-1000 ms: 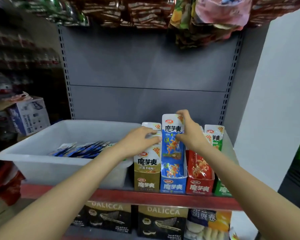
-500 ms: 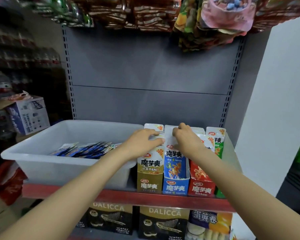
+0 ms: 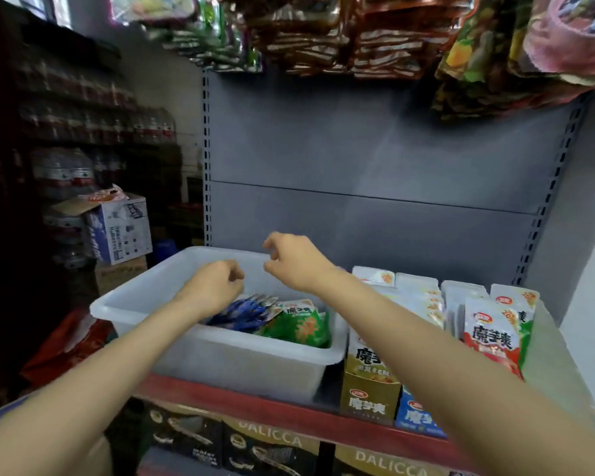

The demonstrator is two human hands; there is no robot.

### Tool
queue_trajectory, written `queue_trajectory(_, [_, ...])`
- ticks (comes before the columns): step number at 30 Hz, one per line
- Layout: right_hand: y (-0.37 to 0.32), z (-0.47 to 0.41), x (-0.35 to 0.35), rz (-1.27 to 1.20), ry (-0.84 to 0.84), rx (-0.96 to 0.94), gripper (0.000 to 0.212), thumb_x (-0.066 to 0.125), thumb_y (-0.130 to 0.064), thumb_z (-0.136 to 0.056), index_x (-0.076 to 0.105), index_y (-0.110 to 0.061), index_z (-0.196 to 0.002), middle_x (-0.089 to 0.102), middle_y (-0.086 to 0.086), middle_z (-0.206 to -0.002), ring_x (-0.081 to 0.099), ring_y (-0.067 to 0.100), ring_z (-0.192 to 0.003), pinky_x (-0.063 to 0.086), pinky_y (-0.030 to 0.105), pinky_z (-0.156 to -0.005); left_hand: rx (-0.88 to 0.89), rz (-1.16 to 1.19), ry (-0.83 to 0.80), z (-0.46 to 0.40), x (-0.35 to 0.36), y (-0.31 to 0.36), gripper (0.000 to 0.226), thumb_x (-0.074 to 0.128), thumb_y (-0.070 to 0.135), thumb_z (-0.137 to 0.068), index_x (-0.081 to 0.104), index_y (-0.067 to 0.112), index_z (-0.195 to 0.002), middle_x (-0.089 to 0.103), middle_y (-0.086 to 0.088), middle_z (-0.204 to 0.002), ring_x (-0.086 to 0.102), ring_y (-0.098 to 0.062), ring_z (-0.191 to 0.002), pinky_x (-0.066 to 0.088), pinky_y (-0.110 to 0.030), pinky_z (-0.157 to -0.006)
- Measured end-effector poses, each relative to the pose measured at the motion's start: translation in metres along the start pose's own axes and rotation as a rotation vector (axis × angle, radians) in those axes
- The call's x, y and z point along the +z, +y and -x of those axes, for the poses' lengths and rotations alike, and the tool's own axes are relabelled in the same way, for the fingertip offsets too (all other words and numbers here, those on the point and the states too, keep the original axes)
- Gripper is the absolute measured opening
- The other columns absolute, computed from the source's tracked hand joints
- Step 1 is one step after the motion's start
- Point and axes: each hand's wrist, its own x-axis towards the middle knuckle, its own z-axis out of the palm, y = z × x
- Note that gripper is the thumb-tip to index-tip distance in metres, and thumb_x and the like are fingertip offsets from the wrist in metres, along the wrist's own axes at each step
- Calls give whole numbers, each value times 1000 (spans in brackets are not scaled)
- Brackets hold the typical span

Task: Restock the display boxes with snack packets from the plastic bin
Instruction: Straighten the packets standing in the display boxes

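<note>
Left hand: the left hand (image 3: 217, 286) hovers over the translucent white plastic bin (image 3: 220, 359), grip loosely curled, holding nothing.
Right hand: the right hand (image 3: 294, 261) hangs above the bin's far side, grip loosely curled and empty.
Bin: on the red-edged shelf (image 3: 255, 407), holding blue snack packets (image 3: 244, 312) and a green snack packet (image 3: 299, 326).
Display boxes: the gold cardboard display box (image 3: 370, 395), blue one (image 3: 414, 419) and red one (image 3: 492, 338) stand just right of the bin.

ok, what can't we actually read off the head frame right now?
- Blue display box: mostly behind the right forearm; its fill level is hidden.
- Green display box: only a sliver shows behind the red display box.
- Plastic bin: left hand and right hand cover part of the inside; packet count unreadable.
- Blue packets: motion-blurred, no print legible.
</note>
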Motion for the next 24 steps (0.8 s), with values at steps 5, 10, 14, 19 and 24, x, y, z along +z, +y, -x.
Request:
queue_trajectory(5, [-27,-49,67,-35,-265,48,48,51,-20,-95,39,-7,-140,44,14,-141,45,30,-126,38,33,-99,-148,-149,-133,-28,-10,-60,40,58,18,-89,52,7,-127,54,-10,-132,53,-24,-117,42,-31,-96])
queue_trajectory(10, [-25,-73,109,-25,-549,89,51,48,-29,-97,36,-9,-142,37,12,-148,40,26,-129,32,33,-104,-246,-295,-391,-39,-12,-81,39,68,28,-84,57,4,-112,60,-12,-111,51,-21,-91,38,-28,-72])
queue_trajectory(14, [-17,-82,113,-113,-533,168,37,49,-24,-97,56,-3,-127,55,13,-133,51,27,-117,38,31,-98,-250,-282,-399,-47,-12,-86,29,75,29,-78,59,6,-85,63,-16,-110,59,-27,-102,45,-35,-84])
queue_trajectory(19, [-10,-83,111,-468,-451,360,40,46,-30,-98,54,1,-124,60,13,-123,56,27,-111,47,34,-93,-220,-52,-246,-48,-12,-90,32,80,14,-72,69,2,-99,69,-10,-101,63,-23,-95,51,-35,-84])
queue_trajectory(24, [-18,-76,99,-1046,-356,467,16,44,-18,-100,53,-5,-103,62,14,-103,63,21,-78,53,25,-64,1,114,-129,-35,-12,-70,23,70,13,-79,57,16,-60,46,3,-57,38,-9,-55,29,-19,-50])
